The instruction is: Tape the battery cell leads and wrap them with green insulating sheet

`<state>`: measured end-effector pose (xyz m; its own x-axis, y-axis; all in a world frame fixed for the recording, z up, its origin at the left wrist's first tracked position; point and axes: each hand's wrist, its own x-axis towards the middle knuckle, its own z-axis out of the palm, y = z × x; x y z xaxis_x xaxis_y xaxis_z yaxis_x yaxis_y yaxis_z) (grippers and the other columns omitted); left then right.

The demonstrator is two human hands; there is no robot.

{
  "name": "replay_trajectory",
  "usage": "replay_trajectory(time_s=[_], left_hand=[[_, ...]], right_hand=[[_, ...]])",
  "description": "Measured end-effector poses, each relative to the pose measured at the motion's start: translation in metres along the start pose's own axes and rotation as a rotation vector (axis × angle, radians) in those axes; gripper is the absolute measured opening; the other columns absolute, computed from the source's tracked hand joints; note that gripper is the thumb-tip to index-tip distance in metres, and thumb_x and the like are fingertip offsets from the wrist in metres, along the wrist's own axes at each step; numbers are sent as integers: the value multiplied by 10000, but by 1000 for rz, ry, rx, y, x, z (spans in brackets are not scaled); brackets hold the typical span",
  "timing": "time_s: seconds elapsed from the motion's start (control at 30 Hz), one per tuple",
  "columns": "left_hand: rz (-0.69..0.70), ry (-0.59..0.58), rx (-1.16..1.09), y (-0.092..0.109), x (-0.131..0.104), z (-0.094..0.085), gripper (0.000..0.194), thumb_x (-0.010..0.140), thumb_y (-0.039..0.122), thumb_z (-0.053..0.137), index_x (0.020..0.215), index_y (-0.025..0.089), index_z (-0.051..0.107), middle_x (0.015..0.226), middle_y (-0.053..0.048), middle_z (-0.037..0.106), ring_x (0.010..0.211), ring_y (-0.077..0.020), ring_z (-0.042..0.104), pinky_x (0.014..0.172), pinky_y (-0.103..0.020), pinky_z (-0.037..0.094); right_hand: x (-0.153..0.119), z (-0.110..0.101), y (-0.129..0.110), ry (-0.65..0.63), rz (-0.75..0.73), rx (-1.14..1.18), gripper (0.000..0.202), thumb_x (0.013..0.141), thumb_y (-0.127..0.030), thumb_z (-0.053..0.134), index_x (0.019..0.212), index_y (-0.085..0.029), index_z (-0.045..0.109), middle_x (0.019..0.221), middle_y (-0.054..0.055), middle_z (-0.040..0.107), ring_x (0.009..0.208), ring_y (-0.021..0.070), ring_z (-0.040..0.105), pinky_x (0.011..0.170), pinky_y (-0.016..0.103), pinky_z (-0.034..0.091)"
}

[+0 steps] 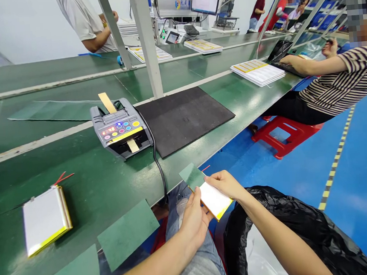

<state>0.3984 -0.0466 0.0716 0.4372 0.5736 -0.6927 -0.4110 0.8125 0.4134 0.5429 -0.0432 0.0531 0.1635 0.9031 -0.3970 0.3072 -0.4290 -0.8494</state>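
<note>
Over my lap, my left hand (195, 217) grips a flat white pouch battery (216, 199) by its near left side. The battery has yellow tape along its edge, and a red wire shows at its far end. A small green sheet (191, 175) covers that far end. My right hand (224, 185) pinches at the place where the green sheet meets the white face; its fingertips partly hide the contact. A similar white battery (46, 220) with red and black wires lies on the green bench at left.
A grey tape dispenser (121, 128) with a lit panel stands beside a black mat (188, 118). Green sheets (127, 234) hang over the bench edge. At my right is a bin lined with a black bag (272, 194). A person in a striped shirt (354, 77) sits farther right.
</note>
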Motion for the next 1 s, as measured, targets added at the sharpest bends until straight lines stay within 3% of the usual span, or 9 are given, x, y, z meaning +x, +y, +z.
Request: replay_trajectory(time_s=[0.2,0.3,0.43,0.53,0.6,0.67,0.77,0.9,1.0], left_hand=[[22,-117,99,13,-44,1,253,872,371,550,1053,196,580,1009,-77,708,881,-196,674,776,-299,529],[195,-225,308,26,-59,-7,344,828,430,592,1109,233,592,1079,-49,690,934,-205,648,790,-278,509],[493,-154,677,51,-62,-38,381,818,418,598,1155,240,599,1083,-36,690,942,-210,630,824,-261,467],[587,-66,905,69,-68,-66,339,803,384,616,1117,257,628,1065,-18,698,963,-219,622,839,-248,434],[638,8,991,76,-79,-81,380,758,363,663,1126,274,624,964,3,717,917,-220,629,797,-234,425],[672,96,1055,82,-92,-92,524,734,344,682,1237,293,545,715,49,690,699,-191,617,662,-219,405],[653,175,1141,89,-113,-108,772,734,347,678,1410,293,309,478,121,503,437,-141,423,508,-215,298],[760,114,1213,97,-130,-135,894,714,329,715,1444,309,200,489,130,499,423,-123,398,514,-204,313],[963,92,1180,101,-138,-154,871,647,266,786,1393,319,341,536,96,625,489,-137,536,608,-197,391]], right_hand=[[-49,2,-44,60,-102,42,435,819,-495,509,549,-155,524,498,-20,460,449,87,381,417,217,268],[-73,2,-55,139,-311,-6,358,844,-449,523,649,-158,599,550,-6,534,506,113,455,479,230,349],[-77,2,-62,116,-463,72,317,877,-428,506,1053,-187,614,745,35,671,653,167,573,639,284,444],[-69,13,-81,218,-571,76,311,861,-387,542,1116,-210,563,913,62,655,793,193,566,725,314,438],[-65,28,-100,149,-645,11,217,820,-337,599,1003,-220,589,895,44,623,801,186,542,732,307,424],[-61,45,-117,51,-680,-53,103,793,-294,633,843,-216,588,799,12,579,745,161,517,698,284,410],[-53,69,-134,-63,-664,-69,165,784,-278,649,688,-198,542,685,-17,509,664,131,475,629,256,380],[-41,99,-140,-281,-483,36,215,774,-328,654,667,-172,551,618,-35,477,570,96,410,538,232,324],[-36,126,-140,-543,-311,152,341,731,-450,679,643,-159,523,531,-67,401,500,72,317,476,217,243]])
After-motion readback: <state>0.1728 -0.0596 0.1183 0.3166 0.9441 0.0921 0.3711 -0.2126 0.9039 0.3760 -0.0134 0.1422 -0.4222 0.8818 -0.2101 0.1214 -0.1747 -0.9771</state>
